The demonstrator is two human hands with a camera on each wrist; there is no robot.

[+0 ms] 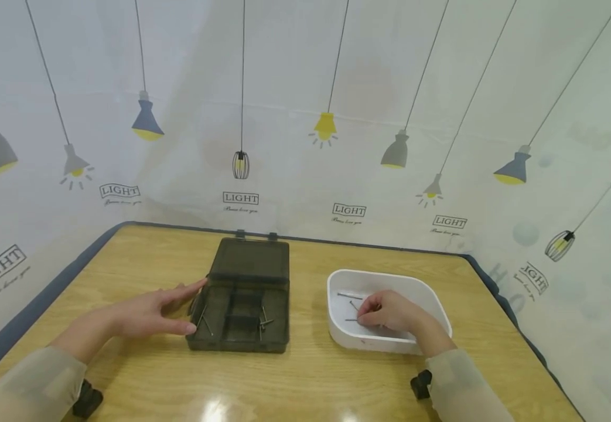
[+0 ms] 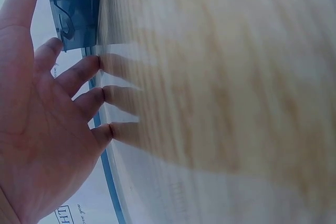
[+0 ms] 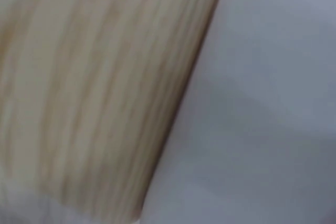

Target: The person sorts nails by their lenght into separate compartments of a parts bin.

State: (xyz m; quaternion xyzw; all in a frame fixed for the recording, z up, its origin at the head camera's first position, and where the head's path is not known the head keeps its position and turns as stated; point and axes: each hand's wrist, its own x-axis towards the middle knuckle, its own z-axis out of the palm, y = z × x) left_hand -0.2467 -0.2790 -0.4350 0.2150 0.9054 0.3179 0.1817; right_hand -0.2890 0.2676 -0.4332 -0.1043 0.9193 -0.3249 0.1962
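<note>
In the head view, a dark translucent plastic box lies with its lid raised back. Thin nails lie in its left part, and several more in its right part. My left hand rests at the box's left side, fingers spread, thumb and index fingertip at its edge. In the left wrist view, the fingertips of this left hand touch the table. My right hand reaches into a white tray, its curled fingertips pinching a nail. The fingertips partly hide that nail.
Another nail lies farther back in the tray. The wooden table carries both containers. A light curtain printed with lamps surrounds its back and sides. In the right wrist view, the white tray wall blocks sight of the hand.
</note>
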